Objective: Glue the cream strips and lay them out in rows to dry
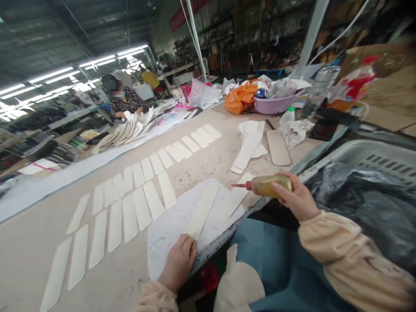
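My right hand [303, 199] is wrapped round a squeeze bottle [264, 186] of yellowish-brown liquid, tipped on its side. Its thin red nozzle points left, above a pale strip [233, 200] at the table edge. My left hand [180, 260] has its fingers closed at the near end of a cream, round-ended strip [204, 208]. That strip lies slantwise on a white sheet [165, 236] on the table. Further left, several similar strips [115, 225] lie side by side in two slanting rows. The undersides of my left fingers are hidden.
At the back right of the table [195, 173] sit a pile of pale strips [248, 145], a tan panel [278, 148], a purple basin [274, 105] and an orange bag [240, 99]. A grey plastic crate [367, 160] with black plastic stands at my right. Across the table sits another person [125, 99].
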A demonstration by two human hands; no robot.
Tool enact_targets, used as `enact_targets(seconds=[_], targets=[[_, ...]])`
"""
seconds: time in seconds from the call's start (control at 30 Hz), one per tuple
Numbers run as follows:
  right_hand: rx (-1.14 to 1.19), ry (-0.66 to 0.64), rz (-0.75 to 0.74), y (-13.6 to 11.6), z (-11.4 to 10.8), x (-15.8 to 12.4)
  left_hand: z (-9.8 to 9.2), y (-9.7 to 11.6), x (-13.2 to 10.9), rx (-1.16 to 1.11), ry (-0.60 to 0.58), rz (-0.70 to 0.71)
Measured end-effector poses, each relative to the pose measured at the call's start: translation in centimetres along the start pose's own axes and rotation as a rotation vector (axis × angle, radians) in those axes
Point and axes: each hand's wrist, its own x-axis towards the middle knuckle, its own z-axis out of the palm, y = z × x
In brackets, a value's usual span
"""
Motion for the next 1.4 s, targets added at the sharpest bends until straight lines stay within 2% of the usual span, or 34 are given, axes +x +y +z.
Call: enact_targets(seconds=[0.1,0.2,0.33,0.53,0.67,0.8,1.03,1.17,1.23,1.3,1.4], targets=[[0.232,0.032,0.143,0.8,-2.1,-0.1,0.3,0.8,1.6,0.121,-0.044,-0.062],[0.357,0.064,0.173,1.8,-3.4,-0.5,0.9,1.9,4.0,0.282,-0.085,-0.161],[0.403,0.076,0.188,2.6,-4.3,-1.2,1.7,2.6,8.0,0.424,-0.154,-0.285],[0.468,0.108,0.219,3.0,-4.9,-1.5,2.0,0.0,12.5,0.506,-0.222,-0.306],[0.493,0.120,0.216,3.0,-5.2,-1.4,1.6,-2.2,14.2,0.552,-0.252,-0.309],[0.537,0.103,0.226,3.0,-5.3,-1.3,1.3,-3.5,15.5,0.538,-0.256,-0.355],[0.611,0.019,0.262,2.6,-5.4,-1.2,1.0,-5.1,15.8,0.411,-0.198,-0.439],[0.598,0.006,0.273,2.6,-5.3,-1.1,0.7,-5.2,14.6,0.296,-0.033,-0.353],[0.583,0.007,0.275,2.7,-5.4,-1.1,0.5,-4.0,13.4,0.218,0.076,-0.319],[0.575,0.007,0.271,2.7,-5.3,-1.1,0.6,-1.7,11.8,0.115,0.164,-0.268],[0.573,-0.021,0.265,2.5,-5.1,-1.4,1.2,2.6,9.1,-0.025,0.162,-0.082]])
